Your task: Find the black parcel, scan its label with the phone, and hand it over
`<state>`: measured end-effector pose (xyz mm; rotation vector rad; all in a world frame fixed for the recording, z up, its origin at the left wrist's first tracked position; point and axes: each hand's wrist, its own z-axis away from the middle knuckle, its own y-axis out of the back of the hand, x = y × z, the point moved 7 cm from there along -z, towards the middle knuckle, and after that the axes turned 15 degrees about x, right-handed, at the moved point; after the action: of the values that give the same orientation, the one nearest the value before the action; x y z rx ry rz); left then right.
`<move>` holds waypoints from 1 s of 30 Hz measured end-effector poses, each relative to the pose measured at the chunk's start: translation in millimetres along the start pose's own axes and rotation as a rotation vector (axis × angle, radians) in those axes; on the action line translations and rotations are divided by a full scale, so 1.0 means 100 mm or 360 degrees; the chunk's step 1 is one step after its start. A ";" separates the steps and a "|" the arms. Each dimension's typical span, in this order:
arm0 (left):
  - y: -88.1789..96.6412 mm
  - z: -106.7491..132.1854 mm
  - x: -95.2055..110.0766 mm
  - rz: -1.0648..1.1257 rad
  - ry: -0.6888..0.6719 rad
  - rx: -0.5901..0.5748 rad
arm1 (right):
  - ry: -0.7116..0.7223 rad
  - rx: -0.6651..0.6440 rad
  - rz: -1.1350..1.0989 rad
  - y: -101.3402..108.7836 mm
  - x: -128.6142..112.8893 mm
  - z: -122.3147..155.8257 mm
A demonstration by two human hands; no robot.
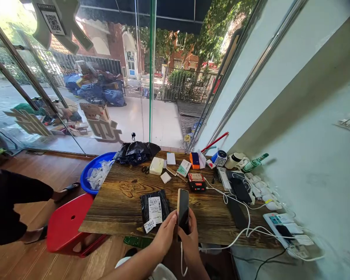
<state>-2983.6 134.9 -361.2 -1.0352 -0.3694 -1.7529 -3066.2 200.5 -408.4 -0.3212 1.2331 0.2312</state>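
A dark smartphone (pixel 183 210) is held upright over the near edge of a wooden table (pixel 125 194). My left hand (pixel 165 233) grips its left side and my right hand (pixel 190 239) grips its lower right, both with fingers closed on it. Just left of the phone, a black parcel bag (pixel 146 206) with a white shipping label and a tag reading 3022 lies flat on the table. A white cable hangs below my right hand.
Further back are a black umbrella (pixel 137 151), a white box (pixel 156 166), a small label printer (pixel 196 181), and power strips with white chargers and cables (pixel 259 190) along the right wall. A red stool (pixel 67 225) and blue basin (pixel 89 175) stand left. Another person's legs are at far left.
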 end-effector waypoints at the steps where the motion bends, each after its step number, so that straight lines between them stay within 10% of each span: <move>1: 0.00 0.05 0.00 0.0094 0.0000 -0.0027 | 0.0029 0.0033 0.0001 0.02 -0.02 0.03; 10: 0.04 0.19 -0.19 0.0301 0.0232 -0.0277 | 0.0078 0.0077 -0.0039 0.08 0.08 0.24; 30: 0.14 0.20 -0.12 0.0190 -0.0062 -0.0350 | 0.0104 0.0236 0.0052 0.07 0.12 0.39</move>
<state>-2960.9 149.7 -361.7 -1.2234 -0.1370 -1.6938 -3030.3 221.8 -408.7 -0.1814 1.3132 0.1575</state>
